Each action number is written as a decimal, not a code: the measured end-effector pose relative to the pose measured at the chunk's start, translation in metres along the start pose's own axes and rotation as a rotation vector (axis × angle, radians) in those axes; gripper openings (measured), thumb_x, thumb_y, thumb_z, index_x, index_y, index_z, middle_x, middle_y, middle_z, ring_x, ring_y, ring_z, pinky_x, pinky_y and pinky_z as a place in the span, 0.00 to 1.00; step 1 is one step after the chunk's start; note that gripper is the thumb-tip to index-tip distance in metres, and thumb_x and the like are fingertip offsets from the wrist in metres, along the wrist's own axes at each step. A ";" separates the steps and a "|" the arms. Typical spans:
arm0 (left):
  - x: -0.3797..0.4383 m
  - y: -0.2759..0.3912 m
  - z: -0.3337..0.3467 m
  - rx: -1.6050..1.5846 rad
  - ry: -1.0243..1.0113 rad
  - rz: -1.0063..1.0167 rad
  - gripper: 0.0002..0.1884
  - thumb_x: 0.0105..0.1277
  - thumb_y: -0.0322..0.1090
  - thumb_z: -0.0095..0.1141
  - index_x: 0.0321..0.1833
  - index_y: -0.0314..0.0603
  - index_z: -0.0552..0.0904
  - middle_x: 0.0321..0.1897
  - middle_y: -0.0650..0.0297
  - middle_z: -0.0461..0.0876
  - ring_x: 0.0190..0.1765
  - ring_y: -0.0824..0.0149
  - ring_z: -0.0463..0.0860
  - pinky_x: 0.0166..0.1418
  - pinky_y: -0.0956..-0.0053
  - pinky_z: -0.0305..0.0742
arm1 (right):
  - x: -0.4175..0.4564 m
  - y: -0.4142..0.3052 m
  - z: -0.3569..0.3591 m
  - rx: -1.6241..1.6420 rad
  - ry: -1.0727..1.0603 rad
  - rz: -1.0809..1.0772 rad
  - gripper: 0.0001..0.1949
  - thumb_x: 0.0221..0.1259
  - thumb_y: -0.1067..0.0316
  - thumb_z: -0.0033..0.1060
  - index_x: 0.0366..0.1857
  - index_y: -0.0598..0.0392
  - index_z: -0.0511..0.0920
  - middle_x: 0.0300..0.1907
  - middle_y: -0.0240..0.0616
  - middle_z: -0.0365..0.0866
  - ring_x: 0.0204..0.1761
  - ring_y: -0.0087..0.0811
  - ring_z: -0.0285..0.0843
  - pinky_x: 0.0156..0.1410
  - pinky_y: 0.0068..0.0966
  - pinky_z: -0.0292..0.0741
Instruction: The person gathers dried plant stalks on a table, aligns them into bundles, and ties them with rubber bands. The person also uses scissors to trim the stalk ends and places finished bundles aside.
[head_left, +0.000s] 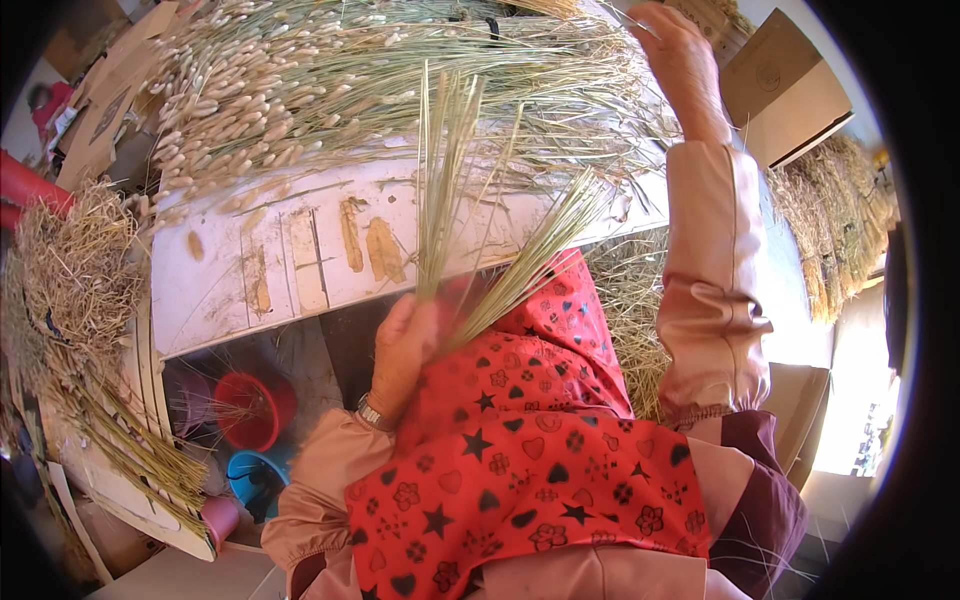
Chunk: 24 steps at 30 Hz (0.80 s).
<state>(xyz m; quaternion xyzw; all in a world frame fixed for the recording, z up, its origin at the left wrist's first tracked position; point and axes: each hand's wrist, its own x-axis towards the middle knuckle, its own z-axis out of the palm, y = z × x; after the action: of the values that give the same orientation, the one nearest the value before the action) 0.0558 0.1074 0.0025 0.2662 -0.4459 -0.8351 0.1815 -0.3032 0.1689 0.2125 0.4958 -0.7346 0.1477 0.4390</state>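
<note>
My left hand (405, 341), with a metal-band watch at the wrist, grips dried grass stems (442, 172) above my lap. One part of them stands up towards the worktable, and another part (532, 262) fans out to the right. A thick layer of dried bunny-tail grass (360, 90) covers the far part of the white worktable (217, 300), fluffy heads to the left and stems to the right. My right hand (671, 45) is stretched out to the far right, by the cut stem ends. A thin sliver shows at its fingers; what they hold is unclear.
Under the table stand a red bucket (255, 409) and a blue bucket (255, 480). Dried grass bundles lie to the left (82, 262) and far right (832, 217). A cardboard box (787, 82) stands beyond my right arm. A red patterned apron (525, 480) covers my lap.
</note>
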 end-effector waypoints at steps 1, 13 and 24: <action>0.000 0.000 0.000 0.029 0.007 -0.003 0.10 0.73 0.39 0.48 0.35 0.43 0.71 0.17 0.72 0.65 0.17 0.81 0.58 0.22 0.84 0.52 | -0.006 -0.005 -0.004 -0.014 0.179 0.067 0.07 0.55 0.64 0.59 0.36 0.51 0.82 0.32 0.39 0.82 0.42 0.43 0.79 0.48 0.39 0.73; -0.002 0.007 0.004 0.122 0.030 -0.015 0.11 0.73 0.39 0.46 0.34 0.42 0.73 0.18 0.67 0.74 0.17 0.80 0.62 0.22 0.85 0.54 | -0.082 -0.133 -0.012 0.951 -0.513 0.123 0.12 0.61 0.64 0.64 0.46 0.54 0.80 0.22 0.32 0.73 0.22 0.17 0.67 0.27 0.20 0.67; -0.001 0.000 0.003 0.088 0.001 0.007 0.08 0.72 0.37 0.51 0.35 0.44 0.74 0.19 0.70 0.73 0.18 0.82 0.61 0.21 0.86 0.53 | -0.131 -0.175 -0.001 1.411 -1.053 0.797 0.12 0.62 0.59 0.60 0.38 0.57 0.82 0.19 0.29 0.75 0.20 0.20 0.71 0.25 0.23 0.70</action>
<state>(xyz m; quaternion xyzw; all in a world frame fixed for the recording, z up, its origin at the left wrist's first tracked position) 0.0545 0.1100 0.0041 0.2725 -0.4829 -0.8141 0.1728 -0.1363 0.1664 0.0711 0.3624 -0.6939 0.4518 -0.4278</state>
